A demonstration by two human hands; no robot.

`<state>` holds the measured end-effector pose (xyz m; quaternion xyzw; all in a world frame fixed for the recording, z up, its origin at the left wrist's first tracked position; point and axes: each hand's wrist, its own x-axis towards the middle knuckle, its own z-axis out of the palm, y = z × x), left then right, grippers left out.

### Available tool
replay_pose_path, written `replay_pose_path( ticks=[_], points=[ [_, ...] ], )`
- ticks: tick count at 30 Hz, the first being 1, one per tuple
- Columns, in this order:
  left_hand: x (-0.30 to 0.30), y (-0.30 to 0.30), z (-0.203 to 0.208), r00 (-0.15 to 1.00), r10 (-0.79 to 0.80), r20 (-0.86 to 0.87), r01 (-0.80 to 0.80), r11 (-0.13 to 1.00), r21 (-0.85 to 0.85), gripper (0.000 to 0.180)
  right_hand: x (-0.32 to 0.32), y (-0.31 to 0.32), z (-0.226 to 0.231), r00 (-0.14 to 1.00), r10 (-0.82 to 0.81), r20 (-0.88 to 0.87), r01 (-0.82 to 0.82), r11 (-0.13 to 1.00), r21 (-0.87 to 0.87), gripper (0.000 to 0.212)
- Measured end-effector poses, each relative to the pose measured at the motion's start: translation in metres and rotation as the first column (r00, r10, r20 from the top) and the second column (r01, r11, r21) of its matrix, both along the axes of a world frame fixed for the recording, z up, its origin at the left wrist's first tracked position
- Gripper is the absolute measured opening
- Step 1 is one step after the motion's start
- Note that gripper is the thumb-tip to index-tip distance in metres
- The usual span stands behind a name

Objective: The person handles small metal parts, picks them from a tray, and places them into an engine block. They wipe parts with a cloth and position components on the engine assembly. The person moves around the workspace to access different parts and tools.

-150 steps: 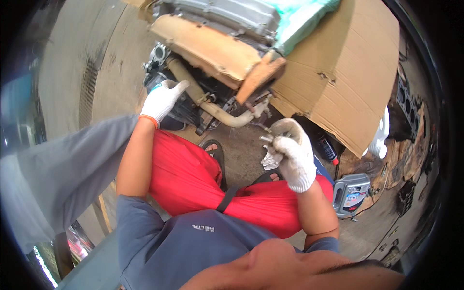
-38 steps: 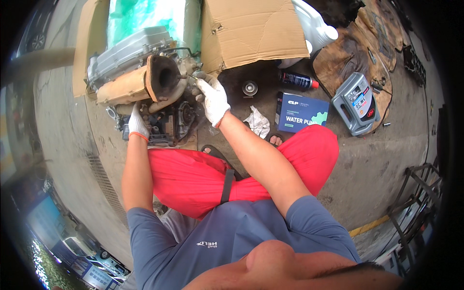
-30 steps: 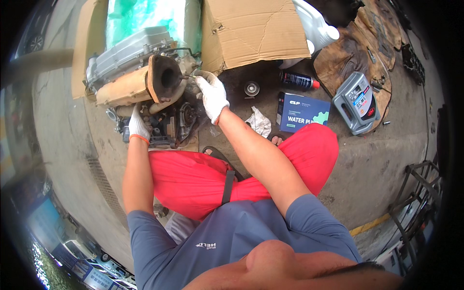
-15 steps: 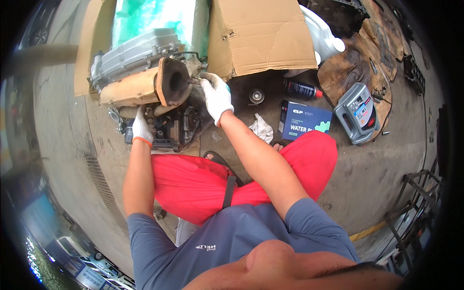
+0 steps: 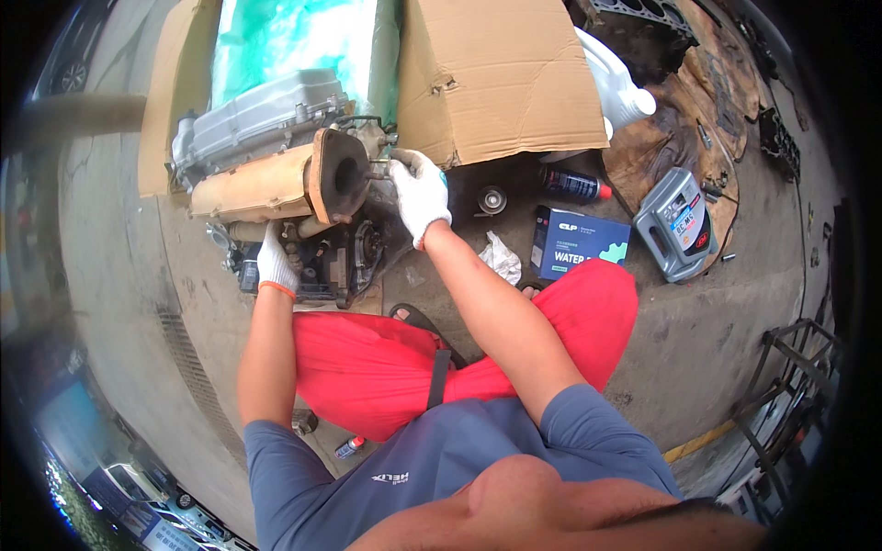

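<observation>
A tan, rusty exhaust manifold (image 5: 253, 181) with a dark-mouthed flange (image 5: 342, 174) lies across an engine, beside its grey valve cover (image 5: 266, 112). My left hand (image 5: 277, 264), in a white glove, grips the underside of the manifold near its pipes; some fingers are hidden there. My right hand (image 5: 421, 195), also gloved, is closed at the right side of the flange. Its fingertips pinch a small metal piece (image 5: 378, 169) that sticks out beside the flange; its exact kind is unclear. Below the pipes sit dark engine parts (image 5: 354, 262).
A large cardboard box (image 5: 505, 83) with green plastic wrap stands behind. To the right are a blue box (image 5: 579, 243), a red-capped spray can (image 5: 576, 185), a grey oil jug (image 5: 677, 225), a white jug (image 5: 617, 83) and crumpled tissue (image 5: 501, 258). A small can (image 5: 350, 447) lies by my left side.
The whole view has shifted slightly, so the engine and both hands appear a little lower. Both hands keep their places on the manifold. A small can has come into sight by my left side.
</observation>
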<state>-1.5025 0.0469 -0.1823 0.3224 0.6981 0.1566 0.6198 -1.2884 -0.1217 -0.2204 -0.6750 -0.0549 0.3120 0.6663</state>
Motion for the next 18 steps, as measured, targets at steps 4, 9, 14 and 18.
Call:
replay_pose_path(
  ticks=[4,9,14,18],
  points=[
    [0.001,0.001,-0.008,0.999,0.031,0.019,-0.031,0.999,0.01,0.035,0.002,0.003,-0.003,0.999,0.019,0.046,-0.019,1.0,-0.006,0.029],
    [-0.011,0.009,-0.016,0.997,0.025,0.076,-0.021,0.998,-0.051,0.033,0.009,0.004,0.002,0.978,0.145,0.147,-0.125,0.983,-0.136,0.032],
    [-0.015,0.005,-0.018,0.997,0.045,0.066,-0.045,0.999,0.004,0.046,0.029,0.012,0.01,0.937,0.34,0.08,-0.316,0.923,-0.221,0.037],
    [-0.004,-0.006,0.001,0.998,0.058,-0.017,-0.058,0.998,0.025,0.052,0.045,0.01,0.024,0.828,0.537,-0.163,-0.56,0.813,-0.161,0.032]
  ],
)
